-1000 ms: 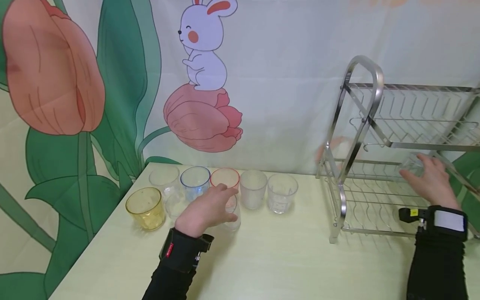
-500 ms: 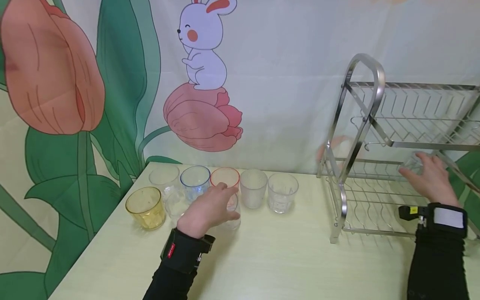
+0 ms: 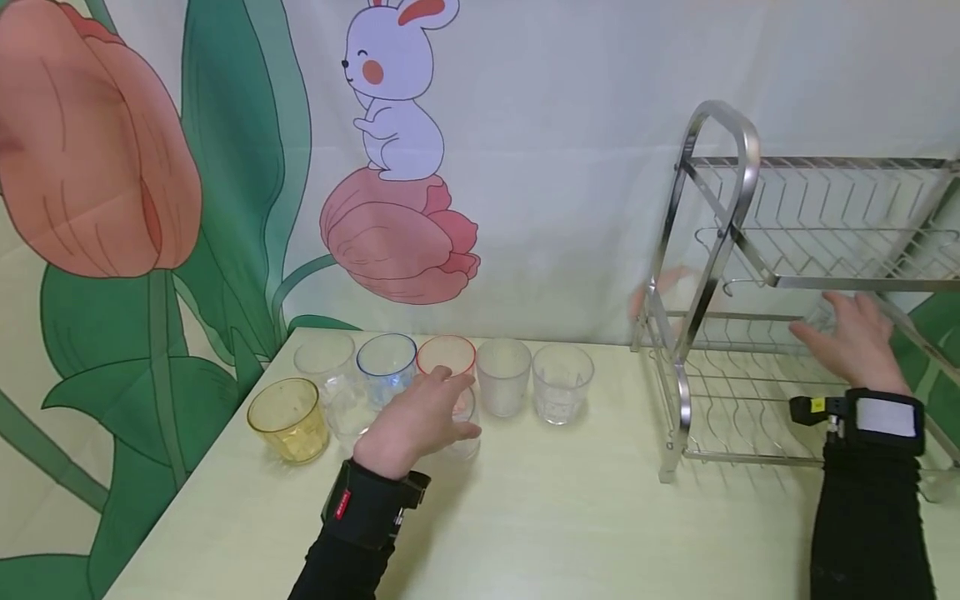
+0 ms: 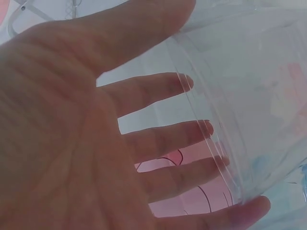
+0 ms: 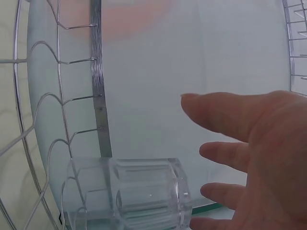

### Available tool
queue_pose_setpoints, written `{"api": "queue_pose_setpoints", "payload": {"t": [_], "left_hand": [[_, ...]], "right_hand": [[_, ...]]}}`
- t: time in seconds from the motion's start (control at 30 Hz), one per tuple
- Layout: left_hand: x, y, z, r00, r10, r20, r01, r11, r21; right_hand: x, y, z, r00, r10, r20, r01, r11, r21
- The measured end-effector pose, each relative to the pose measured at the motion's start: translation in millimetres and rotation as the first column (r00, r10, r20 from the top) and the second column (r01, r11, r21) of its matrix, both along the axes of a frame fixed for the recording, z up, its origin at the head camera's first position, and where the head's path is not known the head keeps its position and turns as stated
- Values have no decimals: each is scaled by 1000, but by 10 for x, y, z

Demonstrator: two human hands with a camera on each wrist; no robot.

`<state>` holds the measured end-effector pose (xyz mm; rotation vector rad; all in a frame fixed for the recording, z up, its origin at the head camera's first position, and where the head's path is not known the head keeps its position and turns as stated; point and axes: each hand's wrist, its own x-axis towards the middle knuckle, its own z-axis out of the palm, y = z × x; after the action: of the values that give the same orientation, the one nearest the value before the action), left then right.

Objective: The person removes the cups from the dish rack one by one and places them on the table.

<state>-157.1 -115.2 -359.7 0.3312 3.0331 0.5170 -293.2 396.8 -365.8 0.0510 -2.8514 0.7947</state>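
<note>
My left hand (image 3: 414,423) holds a clear glass (image 4: 261,81) by its rim, thumb on one side and fingers spread along the other. That glass stands on the table, in front of a red-rimmed glass (image 3: 447,343). On the right, my right hand (image 3: 862,343) is inside the lower tier of a metal dish rack (image 3: 678,400). A clear ribbed glass (image 5: 148,194) sits upside down on the rack's wires. In the right wrist view the right thumb and fingers are spread, with a small gap between them and that glass's base.
Beside the left hand stand a yellow glass (image 3: 289,421), a blue-rimmed glass (image 3: 386,375) and other clear ones. A frosted glass (image 3: 504,379) and a clear tumbler (image 3: 562,385) are to their right. The rack's upper tier (image 3: 847,250) overhangs the right hand.
My right hand has let go of the ribbed glass and risen slightly away from it. The left hand keeps its place at its glass. The head view has shifted a little.
</note>
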Motion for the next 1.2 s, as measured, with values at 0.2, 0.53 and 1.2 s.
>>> {"api": "queue_pose_setpoints", "payload": {"t": [0.2,0.53,1.2], "left_hand": [[10,18,4,1000,13,-4,-13,1000,-8],[25,51,-15,999,16,-30,-17,999,-33],[31,71,-20,999,23,-36,-27,994,-105]], "right_hand": [[-46,-3,23,999,34,-19,-33,999,32],[-117,-27,-12,997,-80,3,79,993,83],[-143,30,-81,987,-123,102,120,992,38]]}}
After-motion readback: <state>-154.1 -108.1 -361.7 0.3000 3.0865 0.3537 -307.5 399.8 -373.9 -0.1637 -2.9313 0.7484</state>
